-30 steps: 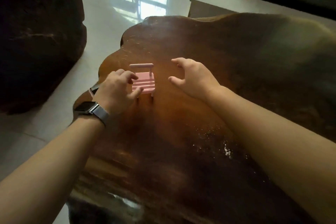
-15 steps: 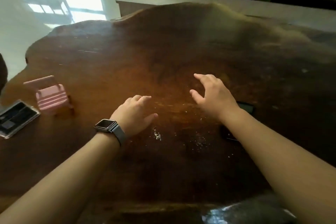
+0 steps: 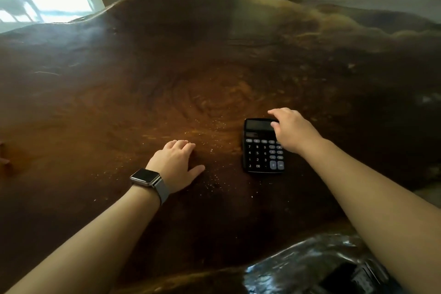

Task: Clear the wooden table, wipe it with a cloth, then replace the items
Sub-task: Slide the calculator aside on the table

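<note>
A black calculator lies flat on the wooden worktop. The right hand rests loosely open over its top corner, not gripping. The left hand lies open, palm down, on the wood beside it.

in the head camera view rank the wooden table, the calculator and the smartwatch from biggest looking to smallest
1. Wooden table, fills most of the view.
2. Calculator, lying flat on the table beside the right hand.
3. Smartwatch on the left wrist, clearly smaller despite being nearer the camera.
</note>
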The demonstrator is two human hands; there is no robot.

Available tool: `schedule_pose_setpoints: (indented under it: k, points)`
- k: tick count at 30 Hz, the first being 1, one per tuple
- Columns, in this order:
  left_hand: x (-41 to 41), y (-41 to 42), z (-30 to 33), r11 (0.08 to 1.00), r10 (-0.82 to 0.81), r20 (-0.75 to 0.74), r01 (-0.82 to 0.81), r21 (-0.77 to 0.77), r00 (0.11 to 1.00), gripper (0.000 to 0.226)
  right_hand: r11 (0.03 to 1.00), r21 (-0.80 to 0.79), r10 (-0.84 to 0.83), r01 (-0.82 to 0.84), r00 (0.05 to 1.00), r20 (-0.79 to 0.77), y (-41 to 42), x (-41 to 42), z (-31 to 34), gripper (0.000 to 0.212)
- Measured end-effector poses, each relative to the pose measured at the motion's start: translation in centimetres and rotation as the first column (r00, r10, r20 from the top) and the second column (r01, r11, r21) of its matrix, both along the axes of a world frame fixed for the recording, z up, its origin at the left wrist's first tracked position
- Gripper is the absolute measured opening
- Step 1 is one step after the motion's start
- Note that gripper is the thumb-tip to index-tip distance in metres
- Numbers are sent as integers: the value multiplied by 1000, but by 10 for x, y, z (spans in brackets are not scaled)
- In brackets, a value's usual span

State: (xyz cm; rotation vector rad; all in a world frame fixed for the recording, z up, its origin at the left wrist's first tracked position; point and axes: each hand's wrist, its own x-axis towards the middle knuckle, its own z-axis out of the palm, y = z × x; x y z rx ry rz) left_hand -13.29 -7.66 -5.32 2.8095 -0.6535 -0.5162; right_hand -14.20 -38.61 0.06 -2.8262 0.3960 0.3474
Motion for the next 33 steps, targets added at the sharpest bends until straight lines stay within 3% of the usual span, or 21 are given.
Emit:
schedule_pose_setpoints:
  k: [9,15,20,33]
  points:
    - [1,-14,-9,999,14,114,-18,42,993,64,997,50,62,-59,997,-56,-10,12,-22,31]
    - [5,-16,-7,998,16,119,-23,60,993,62,995,93,48,-45,998,-29,-15,18,-24,15]
    - [5,-14,-2,999,25,102,-29,42,995,60,990,132,52,-51,999,-4,-11,20,-17,16]
    - [1,74,29,979,204,94,-203,-16,974,60,945,223,226,-240,970,85,103,71,19,17]
